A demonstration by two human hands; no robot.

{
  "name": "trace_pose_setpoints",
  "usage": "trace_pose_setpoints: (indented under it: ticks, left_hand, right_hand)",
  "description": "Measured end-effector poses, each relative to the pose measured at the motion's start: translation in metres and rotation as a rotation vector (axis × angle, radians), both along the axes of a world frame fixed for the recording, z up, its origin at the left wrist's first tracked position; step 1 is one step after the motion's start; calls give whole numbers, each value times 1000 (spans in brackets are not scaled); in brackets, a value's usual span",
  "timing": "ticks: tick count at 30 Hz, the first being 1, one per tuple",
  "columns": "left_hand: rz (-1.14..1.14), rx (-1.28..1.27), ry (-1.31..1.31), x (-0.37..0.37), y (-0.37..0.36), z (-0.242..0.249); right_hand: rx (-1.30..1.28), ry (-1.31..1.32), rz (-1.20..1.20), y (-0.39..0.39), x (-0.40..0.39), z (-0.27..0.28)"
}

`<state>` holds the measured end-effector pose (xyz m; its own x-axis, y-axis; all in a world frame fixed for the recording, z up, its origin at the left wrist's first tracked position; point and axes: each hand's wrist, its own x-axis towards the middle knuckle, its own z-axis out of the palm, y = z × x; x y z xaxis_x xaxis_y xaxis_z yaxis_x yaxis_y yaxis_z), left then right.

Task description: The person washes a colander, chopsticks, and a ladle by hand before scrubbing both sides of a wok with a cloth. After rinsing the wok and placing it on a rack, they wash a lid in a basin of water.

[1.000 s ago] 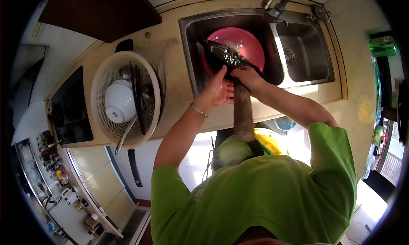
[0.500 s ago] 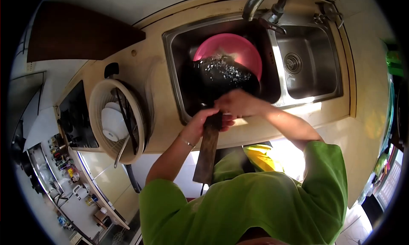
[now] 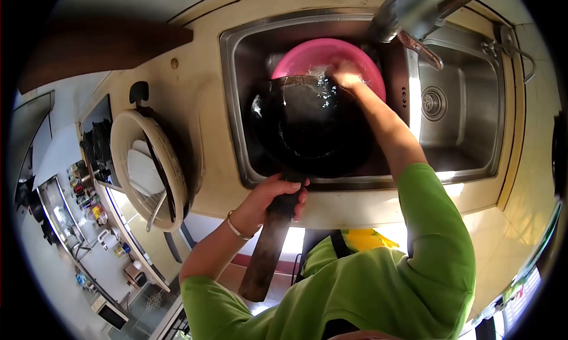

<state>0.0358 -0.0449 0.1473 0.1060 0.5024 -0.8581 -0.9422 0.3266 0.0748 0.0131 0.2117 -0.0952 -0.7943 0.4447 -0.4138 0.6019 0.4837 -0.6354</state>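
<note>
A black wok (image 3: 313,130) is tilted over the large sink basin, its wooden handle (image 3: 264,257) pointing down toward the body. My left hand (image 3: 275,198) is wrapped round the handle near the wok. Behind the wok, a pink basin (image 3: 331,47) holds water. My right hand (image 3: 348,75) reaches into the pink basin beside the wok's far edge; its fingers are blurred by water and motion, so what they hold, if anything, cannot be made out.
A metal faucet (image 3: 408,20) hangs over the divider between the sinks. The smaller sink (image 3: 467,127) is at the right. On the left counter stands a beige basket (image 3: 125,124) with white bowls (image 3: 145,173) and dark utensils; a black spatula (image 3: 139,91) sticks out.
My right hand has moved from beside the wok's handle forward into the pink basin. My left hand stays on the handle, and more of the wok's inside now shows.
</note>
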Motion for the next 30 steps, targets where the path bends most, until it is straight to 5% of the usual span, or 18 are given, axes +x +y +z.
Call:
trace_pose_setpoints:
  ticks: [7,11,13,15,17,19,21,23,25,27,28,30]
  left_hand:
    - [-98,-51,91,0,-3,13]
    - [-43,10,56,-3,-9,-2]
    - [-47,56,70,-3,-12,-11]
    - [-54,68,79,-5,-13,-18]
    - [-57,79,88,-8,-13,-25]
    - [-66,80,81,-12,-12,-33]
    - [-101,84,98,-12,-16,-45]
    - [-134,92,118,-13,-22,-56]
    - [-137,123,31,-17,-25,-69]
    - [-155,124,25,-21,-23,-72]
    - [-160,112,-6,-22,-24,-73]
    - [-165,103,-58,-23,-26,-77]
  right_hand:
    - [-95,452,-317,-2,16,65]
    - [-98,495,-221,-3,29,114]
    - [223,907,105,-6,33,98]
    - [243,230,261,-18,48,117]
    - [478,288,556,-22,57,79]
    - [352,190,775,-23,56,48]
    - [475,433,774,-22,57,0]
    - [51,323,465,-23,49,-8]
    - [133,398,481,-26,38,-12]
    - [487,510,668,-34,26,-28]
    - [392,347,602,-46,17,-37]
    - [448,499,374,-60,12,-33]
